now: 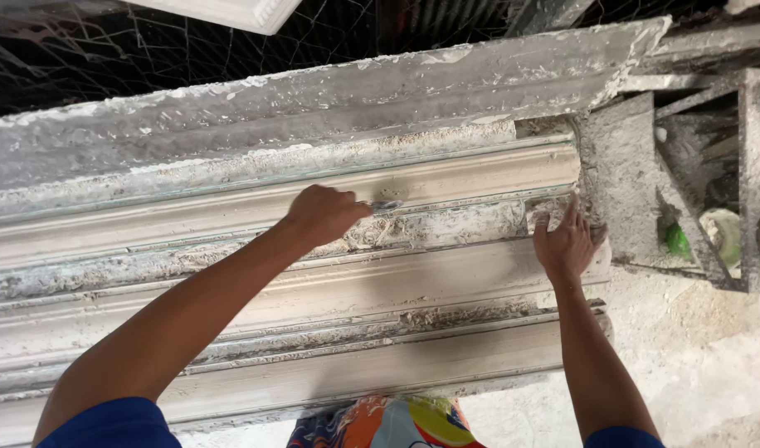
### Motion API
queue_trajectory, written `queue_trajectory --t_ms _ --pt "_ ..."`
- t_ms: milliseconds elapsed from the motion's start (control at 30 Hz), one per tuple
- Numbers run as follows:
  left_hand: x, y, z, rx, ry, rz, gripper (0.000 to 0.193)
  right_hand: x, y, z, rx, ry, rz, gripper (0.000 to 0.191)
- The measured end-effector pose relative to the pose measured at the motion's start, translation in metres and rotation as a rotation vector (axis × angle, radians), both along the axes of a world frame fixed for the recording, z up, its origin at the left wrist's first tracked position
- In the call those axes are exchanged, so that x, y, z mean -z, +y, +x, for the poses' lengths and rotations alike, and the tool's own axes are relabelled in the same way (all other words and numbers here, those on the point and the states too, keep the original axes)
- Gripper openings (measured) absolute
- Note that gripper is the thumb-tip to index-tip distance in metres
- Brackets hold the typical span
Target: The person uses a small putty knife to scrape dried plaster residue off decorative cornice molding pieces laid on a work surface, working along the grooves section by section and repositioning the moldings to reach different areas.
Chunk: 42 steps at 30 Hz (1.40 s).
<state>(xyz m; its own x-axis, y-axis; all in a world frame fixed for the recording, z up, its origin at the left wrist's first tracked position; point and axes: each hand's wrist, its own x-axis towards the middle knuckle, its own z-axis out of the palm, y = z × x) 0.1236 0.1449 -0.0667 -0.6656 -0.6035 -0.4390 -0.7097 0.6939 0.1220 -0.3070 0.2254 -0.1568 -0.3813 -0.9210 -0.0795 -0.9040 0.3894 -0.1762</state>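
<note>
A long plaster-caked mould bench (pixel 231 207) with several parallel moulding channels runs across the view. My left hand (pixel 323 214) is closed around a small tool, whose metal tip (pixel 386 204) touches the pale moulding strip in the upper channel. My right hand (pixel 567 245) rests with fingers spread on the crusted ridge near the right end of the mould. Both forearms reach out from blue sleeves at the bottom.
A thick plaster-covered beam (pixel 355 91) lies along the far side. A grey metal frame (pixel 645 191) with a green object (pixel 677 241) inside stands at the right. Dusty floor (pixel 695 357) lies at bottom right. Colourful cloth (pixel 388 423) shows at the bottom edge.
</note>
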Motion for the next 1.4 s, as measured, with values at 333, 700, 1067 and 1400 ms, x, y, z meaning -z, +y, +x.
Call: queue_trajectory --t_ms 333,700,1067,1400 --pt "-0.011 -0.015 -0.011 -0.082 0.264 0.111 0.028 -0.001 0.005 -0.002 -0.01 0.06 -0.041 0.07" --pt "0.033 0.012 -0.016 -0.014 0.269 0.114 0.05 0.018 0.008 -0.01 -0.084 0.017 -0.191 0.063" --pt "0.01 0.007 0.017 0.029 0.098 0.12 0.044 0.028 0.014 -0.018 -0.044 -0.077 -0.189 0.056" --pt "0.002 0.006 0.014 0.025 0.209 0.089 0.041 0.022 0.011 -0.013 -0.043 -0.02 -0.164 0.054"
